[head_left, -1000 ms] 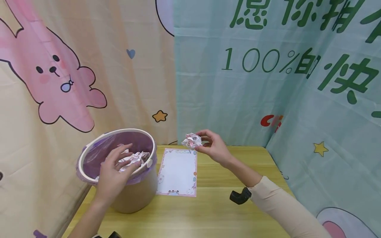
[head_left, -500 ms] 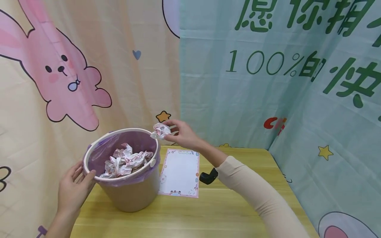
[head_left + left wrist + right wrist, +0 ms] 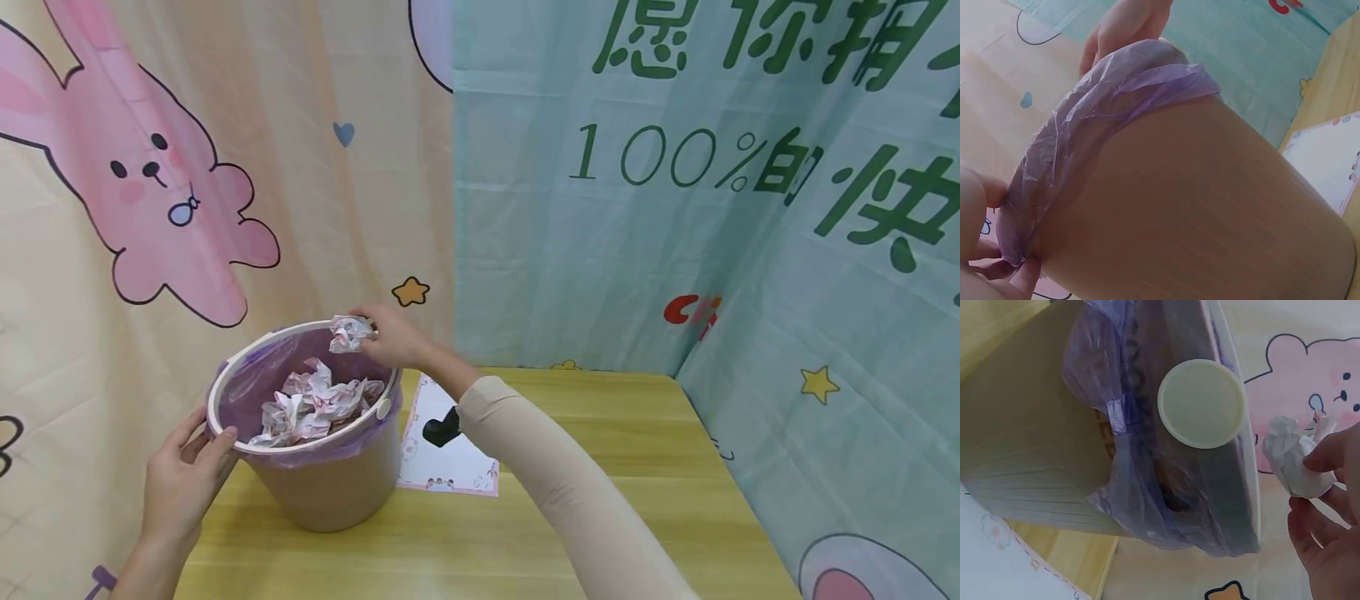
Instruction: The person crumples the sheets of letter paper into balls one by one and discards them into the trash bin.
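A beige trash bin stands upright on the table, lined with a purple plastic bag folded over its white rim. Inside lie several crumpled paper balls. My left hand grips the near left rim; in the left wrist view its fingers pinch the bag's edge there. Over the far right part of the opening, my right hand holds a crumpled paper ball between thumb and fingers. The right wrist view shows this paper ball just beyond the rim, apart from it.
A white sheet with a decorated border lies on the wooden table right of the bin, partly covered by my right forearm. Printed curtains hang behind the table and along both sides.
My right hand has carried the paper ball leftward from above the sheet to over the bin. My left hand has moved from the bin's opening to its left rim.
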{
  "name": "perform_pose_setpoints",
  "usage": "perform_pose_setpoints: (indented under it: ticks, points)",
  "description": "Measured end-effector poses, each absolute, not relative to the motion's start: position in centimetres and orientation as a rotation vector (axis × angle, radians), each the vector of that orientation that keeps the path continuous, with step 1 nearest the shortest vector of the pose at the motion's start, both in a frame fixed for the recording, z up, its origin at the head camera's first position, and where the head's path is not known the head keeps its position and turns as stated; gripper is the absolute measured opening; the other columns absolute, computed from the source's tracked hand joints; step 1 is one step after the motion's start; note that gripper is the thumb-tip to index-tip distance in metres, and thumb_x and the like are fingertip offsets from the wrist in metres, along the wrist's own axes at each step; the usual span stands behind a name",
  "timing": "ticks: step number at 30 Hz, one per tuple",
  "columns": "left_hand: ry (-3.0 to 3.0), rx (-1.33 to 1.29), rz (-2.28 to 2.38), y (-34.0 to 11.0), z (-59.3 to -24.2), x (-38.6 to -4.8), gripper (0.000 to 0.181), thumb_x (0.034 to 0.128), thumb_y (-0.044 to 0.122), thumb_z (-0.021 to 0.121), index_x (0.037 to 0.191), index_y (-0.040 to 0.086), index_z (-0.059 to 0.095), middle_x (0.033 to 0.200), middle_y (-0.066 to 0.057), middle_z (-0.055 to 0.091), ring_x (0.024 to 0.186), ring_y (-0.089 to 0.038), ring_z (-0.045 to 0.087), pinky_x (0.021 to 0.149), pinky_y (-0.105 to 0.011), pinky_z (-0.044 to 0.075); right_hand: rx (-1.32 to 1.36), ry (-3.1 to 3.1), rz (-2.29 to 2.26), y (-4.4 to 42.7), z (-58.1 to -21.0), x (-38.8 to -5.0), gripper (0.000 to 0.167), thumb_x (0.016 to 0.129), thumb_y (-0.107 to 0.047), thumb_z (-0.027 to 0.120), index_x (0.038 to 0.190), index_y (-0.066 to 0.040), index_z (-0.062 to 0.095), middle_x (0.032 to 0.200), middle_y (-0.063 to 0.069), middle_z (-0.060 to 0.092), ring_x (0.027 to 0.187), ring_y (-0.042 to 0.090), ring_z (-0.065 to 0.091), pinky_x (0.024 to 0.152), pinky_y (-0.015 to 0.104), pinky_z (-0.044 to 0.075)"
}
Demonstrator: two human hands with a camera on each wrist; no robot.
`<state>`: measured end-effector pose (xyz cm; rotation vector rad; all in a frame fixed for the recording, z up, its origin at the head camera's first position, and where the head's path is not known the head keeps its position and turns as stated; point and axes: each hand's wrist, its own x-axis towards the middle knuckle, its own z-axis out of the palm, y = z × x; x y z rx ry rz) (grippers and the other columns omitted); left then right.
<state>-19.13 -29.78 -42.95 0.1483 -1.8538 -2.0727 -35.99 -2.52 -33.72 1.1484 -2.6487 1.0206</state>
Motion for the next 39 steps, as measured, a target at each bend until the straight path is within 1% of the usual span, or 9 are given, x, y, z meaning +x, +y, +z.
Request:
perform_pose_setpoints:
  ticks: [4,7,14,21,24,29,31,34,39]
  points:
    - [-1.839,0.125,-2.086,-29.9,-43.1,-19.1,0.078,0.0983,0.005,0.071,0.159,-0.009,0.024,0.134,-0.02,0.043,0.1,0.005,0.065,0.081,-0.019,0.055,1.211,-2.68,0.856,-4.0,-34.5,-36.7,0.066,0.097,-0.004,0.059,0.159,-0.006,0.038,0.154,0.01,0.051,0.132,0.016,0.052,0.102,0.015,0.038]
    - [-1.843,0.13,-2.07,-29.9,-43.1,-19.1,0.076,0.0985,0.004,0.07,0.158,-0.009,0.025,0.139,-0.02,0.042,0.103,0.006,0.062,0.082,-0.018,0.054,1.244,-2.666,0.758,-4.5,-34.8,-36.9,0.065,0.098,-0.005,0.061,0.159,-0.006,0.04,0.157,0.009,0.047,0.141,0.016,0.044,0.113,0.016,0.028]
    - [-1.852,0.167,-2.037,-29.7,-43.0,-19.1,0.075,0.0989,0.007,0.071,0.159,-0.006,0.028,0.14,-0.013,0.044,0.109,0.004,0.059,0.084,-0.014,0.052,1.284,-2.638,0.738,-3.7,-35.1,-37.0,0.054,0.096,-0.01,0.067,0.148,-0.004,0.054,0.146,0.01,0.058,0.135,0.019,0.051,0.11,0.016,0.033]
    - [-1.802,0.108,-2.1,-29.8,-43.1,-19.1,0.077,0.0976,0.002,0.071,0.158,-0.008,0.026,0.118,0.006,0.058,0.097,0.002,0.068,0.08,-0.019,0.055,1.313,-2.679,0.9,-2.1,-35.0,-37.1,0.051,0.096,-0.009,0.066,0.145,0.0,0.056,0.144,0.015,0.059,0.127,0.027,0.058,0.104,0.023,0.044]
    - [-1.87,0.174,-2.044,-29.9,-42.8,-19.2,0.079,0.0965,0.004,0.073,0.16,-0.005,0.026,0.123,-0.002,0.056,0.102,0.002,0.065,0.078,-0.018,0.056,1.334,-2.671,1.014,-1.0,-34.7,-37.0,0.053,0.096,-0.007,0.066,0.146,0.002,0.054,0.145,0.017,0.057,0.129,0.033,0.057,0.107,0.029,0.045]
    - [-2.166,0.296,-1.571,-29.4,-41.3,-19.2,0.078,0.0963,0.013,0.075,0.16,0.002,0.032,0.155,-0.022,0.034,0.136,-0.03,0.046,0.087,-0.009,0.048,1.318,-2.647,1.129,1.3,-34.5,-37.0,0.051,0.097,-0.004,0.065,0.146,0.001,0.055,0.144,0.018,0.058,0.128,0.034,0.058,0.107,0.029,0.046]
    - [-2.202,0.293,-1.382,-28.8,-40.4,-19.1,0.074,0.0953,0.013,0.074,0.159,0.002,0.038,0.16,-0.02,0.031,0.14,-0.036,0.039,0.099,-0.014,0.045,1.29,-2.651,1.134,2.3,-34.5,-37.0,0.051,0.097,-0.003,0.063,0.147,0.001,0.054,0.145,0.018,0.057,0.128,0.033,0.058,0.106,0.028,0.046]
    - [-2.173,0.233,-1.242,-27.4,-39.0,-19.4,0.069,0.0919,0.01,0.075,0.154,0.001,0.045,0.156,-0.018,0.038,0.138,-0.037,0.039,0.112,-0.031,0.042,1.25,-2.657,1.147,3.9,-34.6,-37.3,0.051,0.098,-0.002,0.062,0.148,0.001,0.052,0.145,0.02,0.056,0.126,0.034,0.059,0.107,0.034,0.048]
    - [-2.118,0.035,-1.184,-24.7,-37.3,-20.5,0.067,0.0877,0.005,0.076,0.149,-0.004,0.05,0.15,-0.023,0.042,0.134,-0.044,0.042,0.117,-0.05,0.034,1.145,-2.681,1.167,6.7,-34.5,-37.4,0.051,0.098,-0.002,0.064,0.148,-0.001,0.053,0.144,0.02,0.057,0.123,0.035,0.061,0.103,0.044,0.052]
